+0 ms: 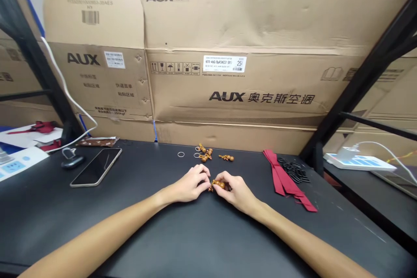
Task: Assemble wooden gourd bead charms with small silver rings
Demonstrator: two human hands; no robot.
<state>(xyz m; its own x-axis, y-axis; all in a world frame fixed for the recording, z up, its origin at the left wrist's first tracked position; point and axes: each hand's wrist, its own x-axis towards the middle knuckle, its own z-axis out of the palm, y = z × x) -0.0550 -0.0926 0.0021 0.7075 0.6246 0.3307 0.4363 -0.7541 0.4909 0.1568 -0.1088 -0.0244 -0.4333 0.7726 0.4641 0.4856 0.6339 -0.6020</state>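
Both my hands meet at the middle of a black table [195,234]. My right hand [236,191] pinches a small brown wooden gourd charm [219,184]. My left hand [192,183] has its fingers curled and its fingertips pressed at the charm's left end. Just beyond the hands lie more gourd charms [205,153], one apart [227,157], and a loose metal ring [180,154].
Red ribbon strips [283,178] and a pile of small black parts [295,170] lie to the right. A phone [97,166] and a dark key fob [72,161] lie to the left. AUX cardboard boxes [234,87] wall the back. Black shelf posts stand on both sides.
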